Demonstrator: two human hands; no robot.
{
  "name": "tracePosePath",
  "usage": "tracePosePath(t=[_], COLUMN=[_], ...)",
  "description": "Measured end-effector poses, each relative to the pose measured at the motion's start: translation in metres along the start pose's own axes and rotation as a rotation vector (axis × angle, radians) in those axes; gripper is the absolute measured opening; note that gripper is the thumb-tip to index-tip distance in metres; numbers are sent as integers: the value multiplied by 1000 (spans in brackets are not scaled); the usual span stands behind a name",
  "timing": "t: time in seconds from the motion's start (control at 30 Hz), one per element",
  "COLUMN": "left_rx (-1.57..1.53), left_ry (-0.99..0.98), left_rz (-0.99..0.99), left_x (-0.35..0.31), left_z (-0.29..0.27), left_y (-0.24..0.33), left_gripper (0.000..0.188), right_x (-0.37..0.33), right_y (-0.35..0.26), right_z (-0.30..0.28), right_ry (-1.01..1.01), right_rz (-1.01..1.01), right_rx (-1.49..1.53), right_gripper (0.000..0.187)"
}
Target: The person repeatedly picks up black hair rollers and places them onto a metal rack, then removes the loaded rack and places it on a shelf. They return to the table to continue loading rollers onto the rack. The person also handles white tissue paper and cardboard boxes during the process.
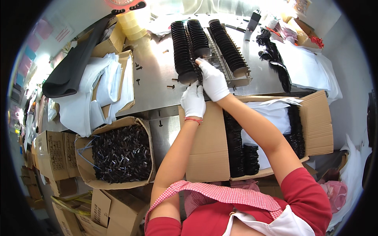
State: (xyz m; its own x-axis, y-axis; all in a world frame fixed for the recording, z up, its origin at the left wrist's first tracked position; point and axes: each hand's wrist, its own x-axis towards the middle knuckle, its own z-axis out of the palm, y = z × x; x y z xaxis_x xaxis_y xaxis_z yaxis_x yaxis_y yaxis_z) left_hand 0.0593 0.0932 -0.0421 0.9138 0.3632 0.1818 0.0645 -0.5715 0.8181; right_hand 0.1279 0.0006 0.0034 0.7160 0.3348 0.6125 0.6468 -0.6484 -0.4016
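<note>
Three rows of thin black rounded discs stand upright in a metal rack: a left row (181, 49), a shorter middle row (198, 37) and a right row (228, 47). My white-gloved right hand (214, 82) is at the near end of the middle row, fingers drawn together by its front disc. Just below the left row's front disc, my white-gloved left hand (193, 103) has its fingers closed at the rack's near edge. Whatever either hand grips is small or hidden. The metal rack (241, 82) rests on a steel table (151, 84).
Below the table sit a carton (143, 179) of small black clips and a carton (315, 128) packed with black pieces and white sheets. White sheets (84, 102) and a black roll (65, 84) lie left. Yellow tape rolls (132, 25) stand behind; black strands (277, 65) lie right.
</note>
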Motion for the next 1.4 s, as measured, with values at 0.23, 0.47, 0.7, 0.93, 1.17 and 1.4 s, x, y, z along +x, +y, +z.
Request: tracePosePath(t=[0.23, 0.47, 0.7, 0.93, 1.17, 1.4], left_rx=[-1457, -1524, 1, 48, 15, -1790], left_ry=[182, -223, -295, -303, -330, -183], left_rz=[-407, -597, -35, 20, -10, -603], left_x=[-37, -17, 3, 3, 6, 12], left_z=[-22, -33, 12, 20, 21, -5], left_y=[61, 70, 61, 56, 54, 93], left_gripper=[47, 10, 20, 26, 21, 49], right_x=[8, 52, 103, 71, 80, 52], right_y=[-25, 15, 82, 52, 44, 14], right_z=[-76, -70, 3, 11, 20, -87], right_ry=[-128, -327, -394, -346, -139, -512], right_rz=[-141, 334, 732, 281, -260, -213], right_rx=[291, 450, 955, 548, -162, 263], right_gripper=[38, 57, 80, 56, 49, 33])
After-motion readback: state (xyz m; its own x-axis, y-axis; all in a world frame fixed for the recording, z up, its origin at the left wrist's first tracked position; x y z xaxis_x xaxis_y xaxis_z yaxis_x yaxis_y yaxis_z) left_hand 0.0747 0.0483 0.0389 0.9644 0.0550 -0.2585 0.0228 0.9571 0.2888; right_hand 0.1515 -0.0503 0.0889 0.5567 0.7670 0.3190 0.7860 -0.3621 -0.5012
